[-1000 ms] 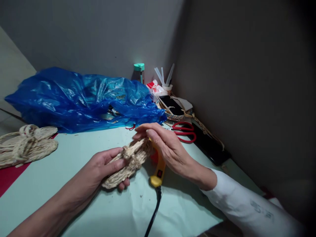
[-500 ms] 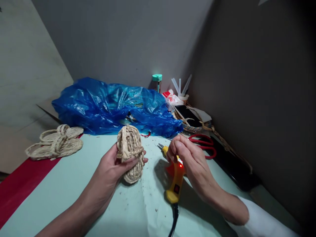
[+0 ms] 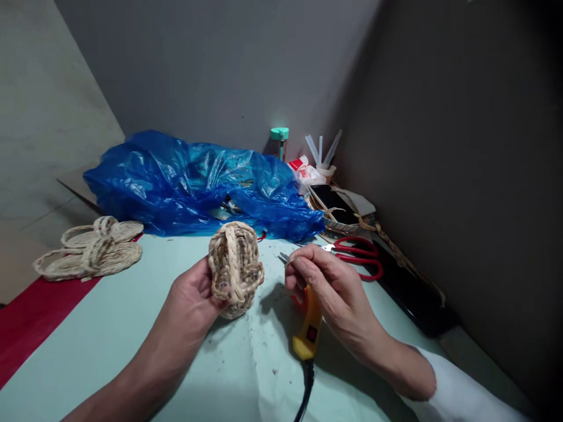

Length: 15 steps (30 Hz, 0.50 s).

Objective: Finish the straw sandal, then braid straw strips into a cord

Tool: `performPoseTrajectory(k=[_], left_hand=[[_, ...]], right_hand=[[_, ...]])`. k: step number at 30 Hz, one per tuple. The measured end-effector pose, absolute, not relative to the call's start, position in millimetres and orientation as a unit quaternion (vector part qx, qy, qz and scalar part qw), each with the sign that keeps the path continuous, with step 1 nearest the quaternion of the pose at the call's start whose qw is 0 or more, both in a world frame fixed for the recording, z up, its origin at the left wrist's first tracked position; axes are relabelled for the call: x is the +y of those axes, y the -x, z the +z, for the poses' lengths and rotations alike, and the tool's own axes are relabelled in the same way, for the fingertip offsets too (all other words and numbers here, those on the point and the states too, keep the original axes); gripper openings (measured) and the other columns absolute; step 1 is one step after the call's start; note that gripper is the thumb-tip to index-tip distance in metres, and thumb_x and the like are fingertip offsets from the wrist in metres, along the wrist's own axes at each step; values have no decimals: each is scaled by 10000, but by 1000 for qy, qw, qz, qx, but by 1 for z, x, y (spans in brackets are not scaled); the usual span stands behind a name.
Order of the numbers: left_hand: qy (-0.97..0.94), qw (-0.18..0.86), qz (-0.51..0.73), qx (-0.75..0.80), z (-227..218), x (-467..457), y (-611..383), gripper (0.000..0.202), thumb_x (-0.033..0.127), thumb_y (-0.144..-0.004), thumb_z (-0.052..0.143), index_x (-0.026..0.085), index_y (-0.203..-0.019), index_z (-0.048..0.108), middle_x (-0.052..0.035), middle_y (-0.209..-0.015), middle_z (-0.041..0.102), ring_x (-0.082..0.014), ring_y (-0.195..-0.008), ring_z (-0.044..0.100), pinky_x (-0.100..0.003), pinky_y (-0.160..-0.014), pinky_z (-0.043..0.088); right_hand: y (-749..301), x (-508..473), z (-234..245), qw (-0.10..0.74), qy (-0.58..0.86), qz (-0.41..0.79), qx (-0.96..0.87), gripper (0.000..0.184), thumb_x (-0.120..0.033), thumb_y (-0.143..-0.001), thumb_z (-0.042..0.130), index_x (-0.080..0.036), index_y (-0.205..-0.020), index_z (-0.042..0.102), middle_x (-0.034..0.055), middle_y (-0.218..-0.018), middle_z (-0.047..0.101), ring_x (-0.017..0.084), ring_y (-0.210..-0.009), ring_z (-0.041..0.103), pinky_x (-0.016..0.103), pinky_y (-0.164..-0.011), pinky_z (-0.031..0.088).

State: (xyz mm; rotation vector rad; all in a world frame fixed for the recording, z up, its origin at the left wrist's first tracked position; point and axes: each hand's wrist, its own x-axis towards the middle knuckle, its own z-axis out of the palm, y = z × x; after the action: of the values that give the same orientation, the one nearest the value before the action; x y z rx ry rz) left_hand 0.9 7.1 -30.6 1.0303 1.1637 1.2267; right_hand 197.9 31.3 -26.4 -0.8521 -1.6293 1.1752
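Note:
My left hand point(image 3: 193, 296) grips a small woven straw sandal point(image 3: 234, 266), held upright above the pale green table cover point(image 3: 132, 328). My right hand point(image 3: 323, 281) hovers beside it with the fingers pinched together over a yellow glue gun point(image 3: 308, 328) that lies on the table. What the pinch holds, if anything, is too small to make out. The glue gun's black cord point(image 3: 303, 392) runs off toward the near edge.
A crumpled blue plastic bag point(image 3: 193, 181) lies at the back. Two more straw sandals point(image 3: 92, 252) rest at the left on a red strip point(image 3: 30, 328). Red scissors point(image 3: 358, 255), a phone point(image 3: 332, 199), a cup of glue sticks point(image 3: 323, 158) and a green-capped bottle point(image 3: 280, 140) crowd the right corner by the wall.
My left hand has turned the sandal from lying flat to upright. My right hand left the sandal and drew into a pinch over the glue gun. The view shifted left.

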Motion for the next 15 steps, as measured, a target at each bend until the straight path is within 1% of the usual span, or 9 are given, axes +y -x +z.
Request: performPoseTrajectory(k=[3, 7, 9, 11, 13, 15], left_hand=[[-445, 535, 507, 508, -33, 6, 1, 403, 254, -732, 775, 168, -1106, 651, -86, -1138, 740, -238, -1022, 696, -265, -857, 561], [-456, 531, 488, 521, -33, 5, 1, 389, 280, -722, 775, 186, -1083, 665, -63, -1113, 750, -215, -981, 704, -238, -828, 561], [-464, 519, 485, 529, -30, 5, 0, 367, 282, -703, 782, 184, -1042, 681, -59, -1067, 763, -206, -933, 710, -227, -790, 563], [-475, 502, 484, 537, -27, 4, 0, 327, 295, -716, 763, 173, -1011, 690, -64, -1035, 768, -202, -906, 710, -227, -776, 561], [-489, 497, 474, 538, -24, 3, -1, 323, 318, -758, 722, 172, -1043, 680, -69, -1057, 761, -201, -925, 704, -235, -793, 555], [-509, 494, 460, 535, -24, 2, -1, 343, 340, -796, 677, 183, -1100, 658, -63, -1096, 749, -196, -952, 695, -237, -805, 546]], right_hand=[[-197, 32, -29, 472, 336, 483, -657, 208, -316, -994, 445, -186, -874, 555, -5, -759, 584, 77, -591, 512, 214, -556, 423], [-196, 33, -29, 475, 333, 483, -656, 129, -278, -987, 463, -191, -960, 555, -3, -790, 608, 77, -620, 531, 207, -578, 440], [-196, 33, -28, 479, 333, 479, -656, 80, -245, -962, 510, -191, -1003, 551, 8, -836, 628, 86, -688, 572, 201, -609, 454], [-196, 33, -27, 482, 328, 470, -662, 71, -213, -932, 555, -187, -998, 559, 18, -885, 636, 100, -779, 613, 202, -663, 473], [-196, 33, -27, 480, 327, 456, -675, 50, -203, -914, 580, -186, -961, 579, 19, -906, 636, 112, -828, 629, 212, -704, 483], [-198, 33, -27, 473, 335, 435, -689, 47, -223, -911, 590, -191, -943, 604, 15, -904, 640, 114, -816, 622, 222, -706, 482]])
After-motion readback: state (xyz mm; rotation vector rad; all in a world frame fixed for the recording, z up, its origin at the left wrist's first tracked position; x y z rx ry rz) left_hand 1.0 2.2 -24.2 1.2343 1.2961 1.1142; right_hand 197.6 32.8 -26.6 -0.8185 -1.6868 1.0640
